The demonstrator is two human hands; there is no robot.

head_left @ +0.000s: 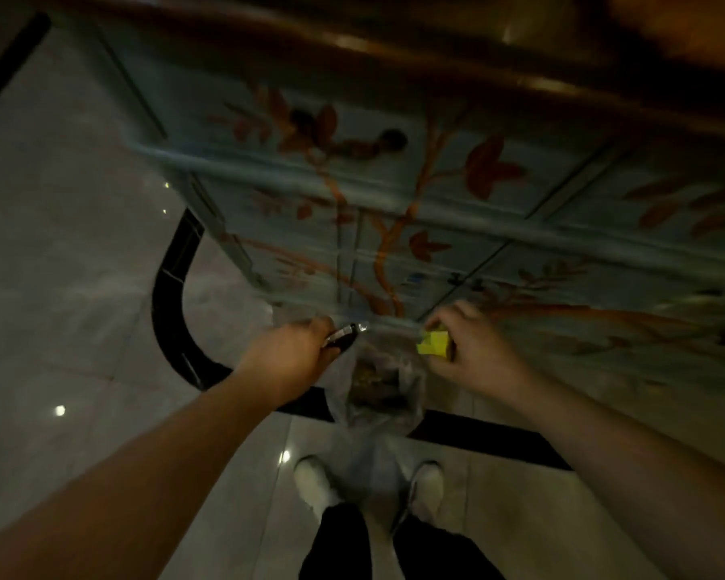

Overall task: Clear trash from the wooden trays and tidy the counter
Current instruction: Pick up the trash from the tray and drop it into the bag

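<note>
A clear plastic trash bag (379,395) hangs open between my hands, low in front of the painted cabinet, with brownish scraps at its bottom. My left hand (294,353) grips the bag's left rim together with a dark shiny wrapper (344,337). My right hand (465,341) is closed on a crumpled yellow wrapper (434,344) at the bag's right rim. The wooden trays are out of view.
A pale blue cabinet (436,194) painted with orange branches and leaves fills the upper frame under a dark wooden counter edge (394,48). The glossy tiled floor (80,286) has a black curved border strip (172,295). My white shoes (315,483) stand below the bag.
</note>
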